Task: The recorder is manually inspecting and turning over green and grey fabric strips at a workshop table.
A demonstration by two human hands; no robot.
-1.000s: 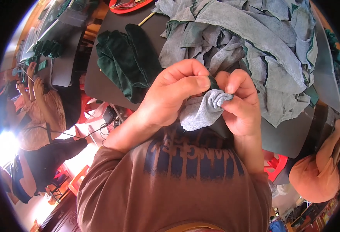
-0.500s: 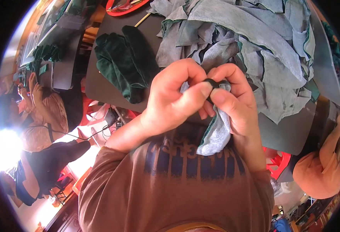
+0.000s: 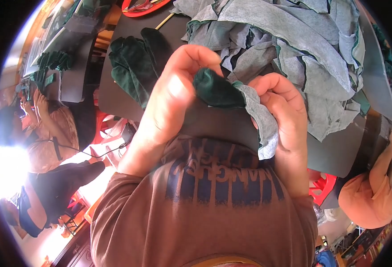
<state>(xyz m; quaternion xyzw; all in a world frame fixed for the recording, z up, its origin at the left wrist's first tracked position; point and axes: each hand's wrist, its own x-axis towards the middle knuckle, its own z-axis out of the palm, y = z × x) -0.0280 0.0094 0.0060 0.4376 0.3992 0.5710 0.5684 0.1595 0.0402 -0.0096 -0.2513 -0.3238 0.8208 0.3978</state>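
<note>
My left hand (image 3: 173, 89) curls at left end of small tube-like piece of dark green velvet with pale grey fuzzy backing (image 3: 220, 92); cannot tell if fingertips clamp it. My right hand (image 3: 284, 107) pinches grey part. Hands apart, piece bridging them above near side of dark grey table (image 3: 329, 153). Looks like turning velvet outward: best pinch firmly near fold, ease green out gradually, no yanking at edges. Clear of heaped grey-backed fabric strips (image 3: 289, 38), far right; limp dark green velvet pieces (image 3: 131, 66), far left.
</note>
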